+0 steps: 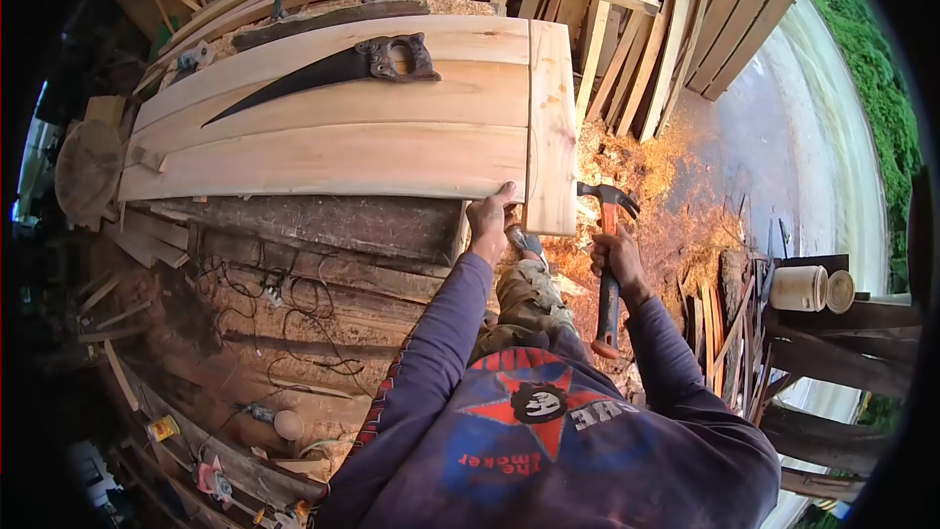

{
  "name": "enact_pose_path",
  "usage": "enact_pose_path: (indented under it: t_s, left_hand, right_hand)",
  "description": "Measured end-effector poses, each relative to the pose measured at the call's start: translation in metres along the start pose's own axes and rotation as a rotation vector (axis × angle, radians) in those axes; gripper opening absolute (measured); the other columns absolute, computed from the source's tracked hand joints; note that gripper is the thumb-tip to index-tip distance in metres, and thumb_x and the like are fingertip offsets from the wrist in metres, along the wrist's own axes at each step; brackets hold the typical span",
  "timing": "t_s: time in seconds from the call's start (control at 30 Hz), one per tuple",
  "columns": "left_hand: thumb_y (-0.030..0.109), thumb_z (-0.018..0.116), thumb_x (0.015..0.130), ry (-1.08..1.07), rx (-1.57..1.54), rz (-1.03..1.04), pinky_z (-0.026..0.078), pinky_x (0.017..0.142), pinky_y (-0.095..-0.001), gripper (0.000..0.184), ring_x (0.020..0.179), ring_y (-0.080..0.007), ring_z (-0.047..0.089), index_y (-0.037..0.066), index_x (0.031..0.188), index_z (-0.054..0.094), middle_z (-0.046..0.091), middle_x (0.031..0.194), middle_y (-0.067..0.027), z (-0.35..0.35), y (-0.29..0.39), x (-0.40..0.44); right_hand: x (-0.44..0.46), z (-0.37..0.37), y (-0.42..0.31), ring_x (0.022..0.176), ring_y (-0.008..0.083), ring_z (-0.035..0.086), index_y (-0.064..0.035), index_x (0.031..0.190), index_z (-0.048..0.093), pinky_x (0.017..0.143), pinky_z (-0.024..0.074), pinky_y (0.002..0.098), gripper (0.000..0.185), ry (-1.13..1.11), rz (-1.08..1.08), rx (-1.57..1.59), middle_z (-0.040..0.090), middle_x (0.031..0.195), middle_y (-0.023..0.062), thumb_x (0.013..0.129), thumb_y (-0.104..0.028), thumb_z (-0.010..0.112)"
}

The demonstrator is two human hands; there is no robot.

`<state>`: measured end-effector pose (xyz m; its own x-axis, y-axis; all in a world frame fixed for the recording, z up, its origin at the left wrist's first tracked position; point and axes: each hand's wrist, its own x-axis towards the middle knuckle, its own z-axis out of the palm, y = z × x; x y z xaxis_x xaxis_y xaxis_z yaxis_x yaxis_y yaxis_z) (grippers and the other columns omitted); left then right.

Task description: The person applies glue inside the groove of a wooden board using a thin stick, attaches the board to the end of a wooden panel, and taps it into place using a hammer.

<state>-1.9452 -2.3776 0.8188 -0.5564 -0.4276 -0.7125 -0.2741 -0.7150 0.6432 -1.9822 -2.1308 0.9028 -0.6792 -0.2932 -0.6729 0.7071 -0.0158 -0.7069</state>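
Note:
My left hand (490, 220) grips the near edge of a wide wooden panel (343, 159), its thumb lying on top close to the right end. A crosswise end board (551, 127) closes off the panel's right side. Just right of that board, my right hand (619, 260) is wrapped round the handle of a claw hammer (609, 204), whose black head points up beside the board's edge. On the panel's upper part lies a handsaw (343, 69) with a dark blade and a carved wooden handle.
Long boards (646, 59) lean and lie behind the panel. A dark workbench beam (333, 225) runs beneath it. Sawdust and shavings (685, 220) cover the ground. At the right are a white bucket (798, 288) and wood offcuts; cables (313, 304) lie at the lower left.

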Motion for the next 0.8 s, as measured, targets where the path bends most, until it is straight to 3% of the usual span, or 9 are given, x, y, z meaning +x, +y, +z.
enact_pose_path:
  t_s: [0.2,0.33,0.53,0.6,0.63,0.67,0.73,0.8]
  left_hand:
    - [0.028,0.085,0.083,-0.084,-0.041,0.029,0.051,0.088,-0.0384,0.041,0.097,-0.0247,0.07,0.003,0.113,0.073,0.074,0.104,-0.0111,-0.003,0.009,-0.016]
    - [0.026,0.085,0.083,-0.083,-0.017,0.005,0.052,0.088,-0.0379,0.039,0.094,-0.0251,0.07,0.001,0.111,0.074,0.074,0.103,-0.0117,-0.006,0.008,-0.008]
    - [0.026,0.084,0.083,-0.082,-0.017,0.011,0.052,0.084,-0.0368,0.038,0.093,-0.0241,0.07,0.002,0.112,0.074,0.074,0.103,-0.0108,-0.006,0.005,-0.003]
    - [0.027,0.083,0.084,-0.105,-0.015,-0.002,0.053,0.082,-0.0364,0.038,0.094,-0.023,0.07,0.003,0.112,0.074,0.074,0.103,-0.0103,-0.007,0.01,-0.01]
    - [0.03,0.082,0.086,-0.114,0.07,-0.044,0.053,0.08,-0.0349,0.04,0.094,-0.0214,0.069,0.002,0.113,0.074,0.074,0.105,-0.0112,-0.008,0.017,-0.019]
    - [0.034,0.08,0.088,-0.162,0.182,-0.019,0.055,0.074,-0.0345,0.037,0.086,-0.0201,0.071,0.003,0.105,0.074,0.074,0.095,-0.0114,-0.012,0.024,-0.028]
    - [0.038,0.078,0.09,-0.547,0.653,-0.119,0.056,0.069,-0.0335,0.037,0.076,-0.0192,0.071,0.002,0.096,0.074,0.074,0.085,-0.0115,-0.036,0.041,-0.022]
    - [0.041,0.075,0.092,-0.586,0.866,0.12,0.057,0.066,-0.0316,0.04,0.069,-0.018,0.07,0.002,0.087,0.072,0.073,0.077,-0.0112,-0.029,0.085,-0.038]
  right_hand:
    - [0.004,-0.015,0.009,0.054,0.015,0.047,-0.0068,0.102,0.045,0.045,0.0427,0.0329,0.009,-0.054,-0.079,0.062,0.046,0.072,0.0032,0.098,-0.006,0.053]
    - [0.015,-0.023,0.009,0.055,0.0146,0.047,-0.0067,0.102,0.044,0.046,0.0426,0.0321,0.009,0.084,-0.132,0.056,0.046,0.074,0.0033,0.098,-0.005,0.052]
    - [0.014,0.011,-0.017,0.053,0.0131,0.045,-0.0071,0.101,0.043,0.045,0.0403,0.0306,0.011,0.002,-0.115,0.021,0.042,0.07,0.0018,0.098,-0.005,0.054]
    - [0.038,-0.01,-0.024,0.053,0.0135,0.045,-0.0074,0.1,0.043,0.045,0.04,0.0311,0.011,-0.057,-0.088,0.066,0.043,0.07,0.0019,0.098,-0.006,0.054]
    - [0.047,-0.015,-0.031,0.053,0.0139,0.046,-0.0071,0.1,0.043,0.045,0.0405,0.0316,0.011,-0.051,-0.062,0.103,0.043,0.071,0.0022,0.098,-0.007,0.054]
    - [0.057,-0.021,-0.039,0.053,0.0139,0.046,-0.0071,0.1,0.043,0.045,0.0405,0.0316,0.011,-0.056,-0.063,0.096,0.043,0.071,0.0022,0.098,-0.007,0.054]
    - [0.072,-0.029,-0.053,0.053,0.0144,0.046,-0.0073,0.099,0.043,0.045,0.0411,0.0319,0.011,0.049,-0.126,0.04,0.044,0.071,0.0024,0.098,-0.007,0.055]
    - [0.082,-0.033,-0.075,0.053,0.0139,0.047,-0.0072,0.1,0.045,0.044,0.0412,0.0322,0.01,0.118,-0.155,0.034,0.046,0.071,0.0021,0.098,-0.007,0.055]
